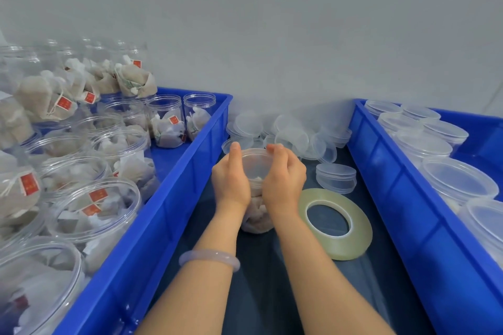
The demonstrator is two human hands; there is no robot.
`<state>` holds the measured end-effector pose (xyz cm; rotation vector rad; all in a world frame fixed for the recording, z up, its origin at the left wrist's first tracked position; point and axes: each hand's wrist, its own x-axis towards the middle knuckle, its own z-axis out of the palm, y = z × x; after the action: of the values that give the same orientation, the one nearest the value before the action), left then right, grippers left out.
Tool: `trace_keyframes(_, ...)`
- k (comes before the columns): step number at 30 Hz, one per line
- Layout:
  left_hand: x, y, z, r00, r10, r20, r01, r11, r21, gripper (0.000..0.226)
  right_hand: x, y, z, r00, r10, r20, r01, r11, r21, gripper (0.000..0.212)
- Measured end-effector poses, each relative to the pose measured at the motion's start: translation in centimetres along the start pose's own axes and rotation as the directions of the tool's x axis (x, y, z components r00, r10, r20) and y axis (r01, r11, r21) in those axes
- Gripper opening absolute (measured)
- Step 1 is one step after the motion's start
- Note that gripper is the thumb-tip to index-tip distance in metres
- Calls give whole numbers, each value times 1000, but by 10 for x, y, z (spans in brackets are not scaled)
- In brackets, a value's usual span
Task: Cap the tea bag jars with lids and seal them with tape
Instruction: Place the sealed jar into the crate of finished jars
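A clear jar of tea bags [255, 219] stands on the dark table between two blue crates, with a clear lid [255, 164] on its mouth. My left hand [231, 178] grips the lid and jar top from the left, thumb up along the rim. My right hand [284, 176] grips them from the right, fingers curled over the lid's far edge. A roll of clear tape [336, 223] lies flat just right of the jar. A pile of loose clear lids [294, 133] lies behind the jar against the wall.
The left blue crate [168, 198] holds several open jars of tea bags [92, 209]. The right blue crate [408, 198] holds several lidded jars [457, 179]. Two stacked lids [336, 178] sit behind the tape. A grey wall closes the back.
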<state>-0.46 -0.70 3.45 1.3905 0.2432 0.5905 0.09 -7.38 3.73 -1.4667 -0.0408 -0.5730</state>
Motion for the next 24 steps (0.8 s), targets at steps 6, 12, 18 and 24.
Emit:
trace_keyframes(6,-4,6,-5,991,2,137,1,1000,-21,34,1,-4,-3,993,113,47,-112,994,-21,30)
trace_keyframes(12,-12,17,8,982,67,179,-60,997,-46,32,0,-29,-25,991,129,-25,-130,990,-51,30)
trace_keyframes(18,-36,102,79,960,257,111,-229,949,-218,19,43,-113,-62,983,-82,-161,84,996,6,29)
trace_keyframes(24,-67,152,169,924,247,292,-171,949,-264,11,99,-175,-148,901,-296,-319,253,953,-170,45)
